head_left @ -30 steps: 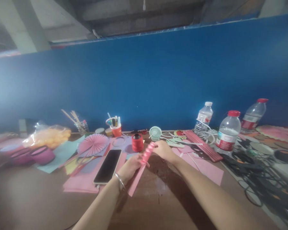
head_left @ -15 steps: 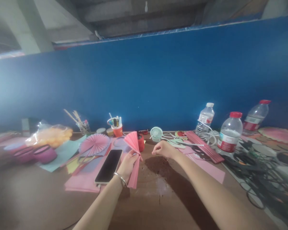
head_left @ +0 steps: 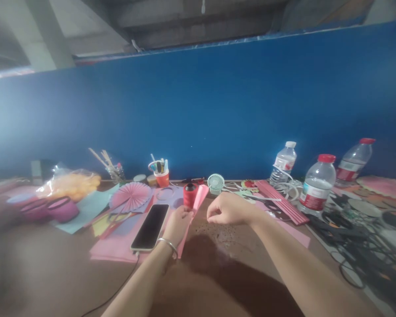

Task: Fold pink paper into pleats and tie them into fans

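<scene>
My left hand [head_left: 178,226], with a bangle at the wrist, is closed around a strip of pleated pink paper [head_left: 201,197]. The strip stands slanted, its upper end leaning right and its lower part partly behind the hand. To the right, my right hand [head_left: 228,208] is raised over the table with its fingers curled together; whatever they hold, if anything, is hidden. Behind the left hand stands a red cylinder with a dark top [head_left: 190,194]. A smartphone [head_left: 151,227] lies left of that hand on pink paper sheets [head_left: 114,248].
A pink paper rosette [head_left: 131,197], a cup of pens [head_left: 162,178] and purple pots [head_left: 62,209] stand left. Toward the back is a small green fan [head_left: 215,183]. Pleated red-pink paper [head_left: 284,203], water bottles [head_left: 317,185] and tangled black cables [head_left: 359,240] occupy the right.
The pink paper has turned from a fanned shape leaning left to a narrow one leaning right, uncovering the red cylinder. My right hand has come nearer and lower, its wrist bent.
</scene>
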`<action>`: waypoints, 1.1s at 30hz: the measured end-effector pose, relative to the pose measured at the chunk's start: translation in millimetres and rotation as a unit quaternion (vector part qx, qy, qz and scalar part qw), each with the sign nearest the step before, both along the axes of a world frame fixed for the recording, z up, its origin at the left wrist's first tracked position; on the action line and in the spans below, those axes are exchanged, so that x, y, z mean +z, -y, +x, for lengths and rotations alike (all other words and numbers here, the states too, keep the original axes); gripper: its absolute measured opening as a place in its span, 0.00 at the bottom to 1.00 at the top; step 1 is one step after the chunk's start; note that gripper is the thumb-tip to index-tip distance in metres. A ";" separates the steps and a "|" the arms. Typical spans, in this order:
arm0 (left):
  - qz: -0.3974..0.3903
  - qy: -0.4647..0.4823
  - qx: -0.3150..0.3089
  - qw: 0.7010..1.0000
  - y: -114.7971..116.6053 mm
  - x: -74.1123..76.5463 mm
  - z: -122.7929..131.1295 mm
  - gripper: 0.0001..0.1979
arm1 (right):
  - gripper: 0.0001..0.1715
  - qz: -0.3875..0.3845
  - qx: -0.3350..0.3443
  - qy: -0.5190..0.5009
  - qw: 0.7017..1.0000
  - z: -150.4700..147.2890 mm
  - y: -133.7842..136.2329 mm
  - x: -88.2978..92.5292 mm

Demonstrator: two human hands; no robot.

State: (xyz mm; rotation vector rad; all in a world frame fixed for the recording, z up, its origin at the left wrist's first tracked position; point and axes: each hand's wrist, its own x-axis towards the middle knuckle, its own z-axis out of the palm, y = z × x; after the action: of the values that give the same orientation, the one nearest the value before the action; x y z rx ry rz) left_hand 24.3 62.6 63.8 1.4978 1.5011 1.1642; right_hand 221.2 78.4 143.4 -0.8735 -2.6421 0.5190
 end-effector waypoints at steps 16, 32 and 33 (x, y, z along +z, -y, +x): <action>-0.013 -0.005 -0.036 0.999 3.5 -4.4 10.5 0.08 | 0.12 0.112 0.090 0.074 0.987 -12.7 36.5 14.2; -0.068 0.014 -0.265 0.962 31.2 8.0 27.1 0.02 | 0.07 -0.023 -0.076 -0.028 0.996 14.4 -9.9 3.3; -0.071 0.025 -0.276 0.958 32.1 9.8 26.7 0.03 | 0.08 -0.049 -0.085 -0.041 0.994 16.3 -15.4 -1.4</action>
State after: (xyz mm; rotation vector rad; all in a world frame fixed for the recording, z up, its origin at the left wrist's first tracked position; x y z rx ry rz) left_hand 51.0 30.5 73.5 1.6275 1.0063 0.7373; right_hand 237.5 93.8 141.9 -1.0708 -2.4595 0.6293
